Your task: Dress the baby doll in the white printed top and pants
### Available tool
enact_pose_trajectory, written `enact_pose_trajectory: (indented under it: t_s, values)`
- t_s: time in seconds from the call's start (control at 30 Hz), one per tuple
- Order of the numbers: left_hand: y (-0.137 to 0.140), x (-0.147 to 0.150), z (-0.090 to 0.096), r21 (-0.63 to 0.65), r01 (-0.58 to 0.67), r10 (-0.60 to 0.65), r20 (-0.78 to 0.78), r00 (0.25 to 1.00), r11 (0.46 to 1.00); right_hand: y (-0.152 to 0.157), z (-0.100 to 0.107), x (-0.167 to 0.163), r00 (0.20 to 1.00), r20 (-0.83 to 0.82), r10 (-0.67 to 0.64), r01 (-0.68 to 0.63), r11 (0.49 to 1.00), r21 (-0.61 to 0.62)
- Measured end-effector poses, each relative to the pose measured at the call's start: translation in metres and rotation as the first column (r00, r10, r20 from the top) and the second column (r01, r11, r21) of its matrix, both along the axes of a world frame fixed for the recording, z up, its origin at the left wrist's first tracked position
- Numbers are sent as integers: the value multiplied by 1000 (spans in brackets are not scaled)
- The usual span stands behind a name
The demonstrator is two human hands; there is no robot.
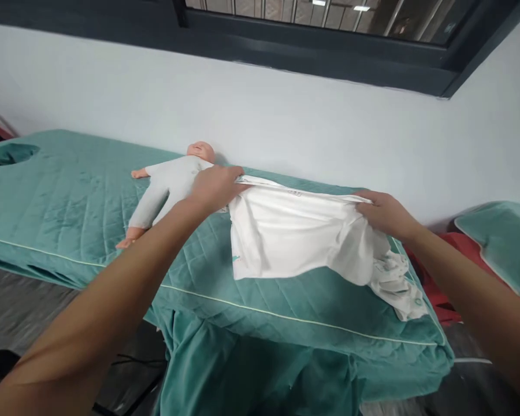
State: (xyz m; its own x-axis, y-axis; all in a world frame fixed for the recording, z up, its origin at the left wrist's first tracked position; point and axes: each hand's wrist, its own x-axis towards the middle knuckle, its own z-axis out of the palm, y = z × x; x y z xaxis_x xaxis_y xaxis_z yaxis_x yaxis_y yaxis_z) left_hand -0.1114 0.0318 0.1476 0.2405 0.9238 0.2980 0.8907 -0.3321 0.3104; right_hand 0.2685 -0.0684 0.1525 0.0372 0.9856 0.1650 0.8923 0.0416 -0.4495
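A white baby garment [294,234] with small green prints hangs stretched between my two hands over the bed. My left hand [218,186] is closed on its upper left edge. At the upper right edge, my right hand [383,212] grips the same cloth. Below the right hand, crumpled white printed cloth [398,283] rests on the bed; whether it is part of the garment I cannot tell. Just beyond my left hand, a baby doll [175,182] in a pale bodysuit lies on its back, its head toward the wall; my left hand and forearm cover part of it.
A green quilted cover [82,202] is spread over the bed, with a face hole [11,153] at the far left. Behind stand a white wall [286,121] and a dark window frame [312,52]. Another green-covered piece [502,237] and red fabric [463,248] are at the right.
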Motion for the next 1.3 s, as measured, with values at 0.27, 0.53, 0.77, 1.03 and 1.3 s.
enact_pose_trajectory:
  t_s: [0.27,0.53,0.77,1.03,1.3]
  values:
    - [51,61,-103,-36,84,-78,128,989,996,65,-105,-41,957,279,-84,88,996,-1]
    - [15,128,-168,-163,291,-91,713,695,943,68,-159,-114,969,183,-165,170,985,-13]
    - [40,123,-152,-168,23,36,343,939,986,89,-160,-114,937,171,-303,308,951,-2]
    - [57,127,-167,-133,61,-27,244,969,989,108,-176,-88,953,173,-250,246,968,49]
    - [75,126,-175,-234,92,46,522,852,968,124,-179,-79,955,188,-231,260,954,-147]
